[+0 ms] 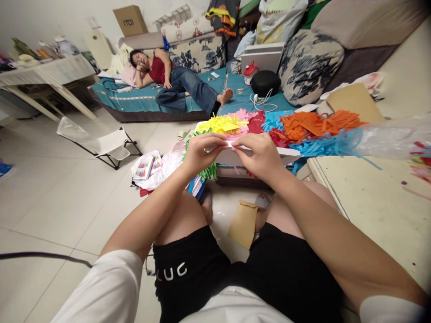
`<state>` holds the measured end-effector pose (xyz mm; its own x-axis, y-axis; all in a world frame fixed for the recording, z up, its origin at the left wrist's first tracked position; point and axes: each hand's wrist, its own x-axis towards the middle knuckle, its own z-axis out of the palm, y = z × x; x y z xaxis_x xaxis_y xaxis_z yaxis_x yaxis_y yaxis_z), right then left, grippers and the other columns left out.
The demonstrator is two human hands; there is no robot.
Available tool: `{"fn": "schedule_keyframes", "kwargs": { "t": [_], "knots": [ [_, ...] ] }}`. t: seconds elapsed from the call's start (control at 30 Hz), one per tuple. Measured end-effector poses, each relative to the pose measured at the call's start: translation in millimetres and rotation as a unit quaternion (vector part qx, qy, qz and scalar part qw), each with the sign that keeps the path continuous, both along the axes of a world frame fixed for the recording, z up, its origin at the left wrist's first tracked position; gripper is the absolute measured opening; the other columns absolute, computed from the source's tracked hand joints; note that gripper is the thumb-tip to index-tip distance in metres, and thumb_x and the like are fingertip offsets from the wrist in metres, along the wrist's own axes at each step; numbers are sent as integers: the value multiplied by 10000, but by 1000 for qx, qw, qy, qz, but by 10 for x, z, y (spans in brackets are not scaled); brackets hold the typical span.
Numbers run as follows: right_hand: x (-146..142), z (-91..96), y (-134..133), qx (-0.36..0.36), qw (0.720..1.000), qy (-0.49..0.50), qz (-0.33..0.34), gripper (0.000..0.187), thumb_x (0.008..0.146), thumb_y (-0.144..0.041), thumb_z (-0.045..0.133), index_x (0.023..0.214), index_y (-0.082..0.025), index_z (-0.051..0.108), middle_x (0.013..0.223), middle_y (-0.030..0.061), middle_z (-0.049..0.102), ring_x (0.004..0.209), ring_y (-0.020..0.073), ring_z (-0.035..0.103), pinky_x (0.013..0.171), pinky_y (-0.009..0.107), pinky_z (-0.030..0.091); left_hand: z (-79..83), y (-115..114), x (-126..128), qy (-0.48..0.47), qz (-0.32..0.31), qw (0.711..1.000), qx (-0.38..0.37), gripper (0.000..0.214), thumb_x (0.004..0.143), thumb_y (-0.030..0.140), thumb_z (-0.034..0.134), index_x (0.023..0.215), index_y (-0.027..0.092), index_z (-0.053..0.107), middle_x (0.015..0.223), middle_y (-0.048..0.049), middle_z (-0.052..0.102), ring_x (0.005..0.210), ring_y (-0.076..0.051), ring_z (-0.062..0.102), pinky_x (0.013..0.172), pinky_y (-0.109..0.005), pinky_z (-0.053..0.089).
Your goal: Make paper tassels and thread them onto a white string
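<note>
My left hand (202, 154) and my right hand (261, 157) meet fingertip to fingertip in front of me. Between them they pinch a small whitish strip (230, 143), mostly covered by the fingers; its material is hard to make out. Just beyond lie fringed paper bundles: yellow (218, 124), red (256, 123), orange (313, 124) and blue (316, 146), with pink among them. A green fringed bundle (209, 172) hangs below my left wrist. Under my right hand shows the edge of a white panel (288, 153).
A person (161, 67) lies on the teal-covered sofa (129, 103). A white folding chair (111, 141) and printed packets (144, 167) are at the left. A brown envelope (244, 224) lies between my feet. A pale tabletop (377, 202) borders my right arm.
</note>
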<state>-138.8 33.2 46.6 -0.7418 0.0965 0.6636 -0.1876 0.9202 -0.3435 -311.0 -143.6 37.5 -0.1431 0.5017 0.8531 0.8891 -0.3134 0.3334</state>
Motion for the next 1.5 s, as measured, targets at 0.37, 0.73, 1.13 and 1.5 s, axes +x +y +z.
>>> {"fn": "schedule_keyframes", "kwargs": {
  "t": [0.37,0.73,1.13,1.5],
  "knots": [
    [-6,14,-76,-43,999,1,-11,39,1053,-233,786,1045,-247,822,1164,88,896,1130,327,814,996,463,471,15,28,53,3,-3,1000,15,308,1050,521,907,951,230,883,1018,-92,922,932,-210,892,885,-334,702],
    [-29,5,-84,-125,992,16,-12,122,980,-239,871,1103,-241,879,1184,105,896,1110,350,830,1037,494,602,38,4,77,6,8,1000,6,412,1042,615,887,917,225,842,996,-97,909,920,-217,878,891,-351,689],
    [51,119,-54,-59,996,47,-47,167,985,-278,840,1140,-252,894,1234,118,898,1225,394,805,1102,561,515,-51,18,37,30,61,994,84,426,1079,656,829,1177,246,771,1054,-67,896,977,-229,905,892,-373,743],
    [51,73,-25,-71,995,65,-37,83,1016,-311,851,1046,-246,892,1157,105,892,1137,368,816,1083,546,528,-114,-3,17,34,34,994,101,430,1076,548,882,1330,262,684,1126,-52,905,1026,-233,937,921,-348,765]
  ]
}}
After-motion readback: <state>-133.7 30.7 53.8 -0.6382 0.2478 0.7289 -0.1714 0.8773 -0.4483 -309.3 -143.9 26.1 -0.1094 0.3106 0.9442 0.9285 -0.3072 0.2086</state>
